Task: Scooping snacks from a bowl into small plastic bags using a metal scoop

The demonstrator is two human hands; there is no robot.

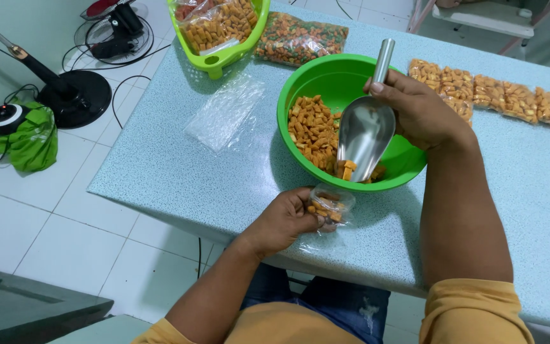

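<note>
Snack bagging, partly complete. A row of filled packets (498,95) is lying at the far right of the table (160,172); many orange snack pieces (313,127) are remaining in the green bowl (326,70). The right hand (415,108), fist closed around the handle, is tilting the metal scoop (364,134) downward. The left hand (284,220) is pinching 1 small clear bag (330,204), part-filled, just below the bowl's rim.

We see round green plastic bowl (326,79) mid-table, metal scoop (364,130) in it; small clear snack bag (330,205) in front; row of sealed orange snack packets (498,95) right; lime plastic basket (224,54) behind-left.
</note>
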